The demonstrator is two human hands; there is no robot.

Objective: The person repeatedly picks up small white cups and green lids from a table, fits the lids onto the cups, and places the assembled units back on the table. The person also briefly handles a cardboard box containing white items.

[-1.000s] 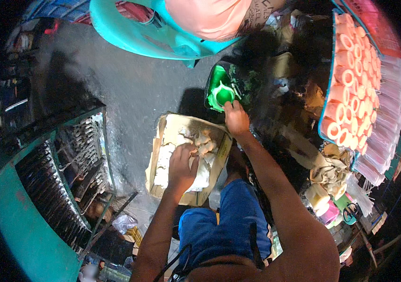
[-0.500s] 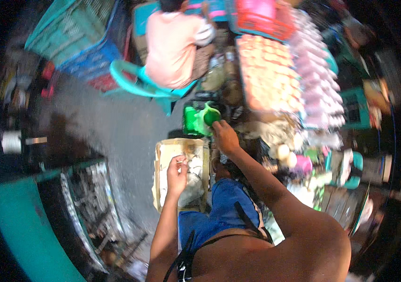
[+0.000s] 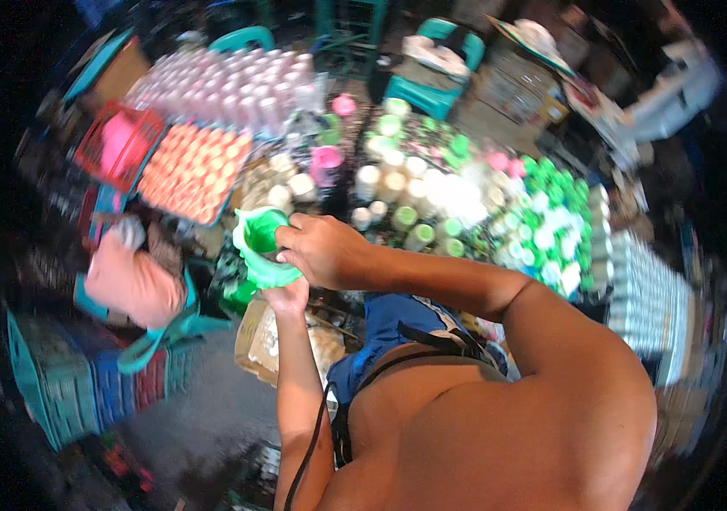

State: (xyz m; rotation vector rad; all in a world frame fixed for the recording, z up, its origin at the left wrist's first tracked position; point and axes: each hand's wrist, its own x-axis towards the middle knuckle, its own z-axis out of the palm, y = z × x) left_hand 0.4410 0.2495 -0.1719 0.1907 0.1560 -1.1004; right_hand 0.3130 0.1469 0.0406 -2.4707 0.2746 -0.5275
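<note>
A green cup-shaped thing (image 3: 253, 260) with a wavy, ragged pale green rim is held up in front of me, tilted so that its hollow inside shows. My right hand (image 3: 334, 251) is closed on its right side, fingertips at the rim. Directly beneath it is my left hand (image 3: 288, 295), palm side up and close against its underside; the cup covers those fingers. Below my left wrist a cardboard box (image 3: 254, 342) with pale contents stands on the floor. Some bright green material (image 3: 239, 295) in a dark container lies just left of my left hand.
A person in a pink shirt (image 3: 135, 277) sits on a teal chair (image 3: 157, 339) at left, near stacked crates (image 3: 57, 387). Ahead are rows of orange pieces (image 3: 193, 170) and pale pink cylinders (image 3: 236, 89). Green and white cylinders (image 3: 466, 200) crowd the floor at right.
My view has swung to the right. The green cup has come up from the dark container's place in my right hand. My left hand has moved from over the box to beneath the cup.
</note>
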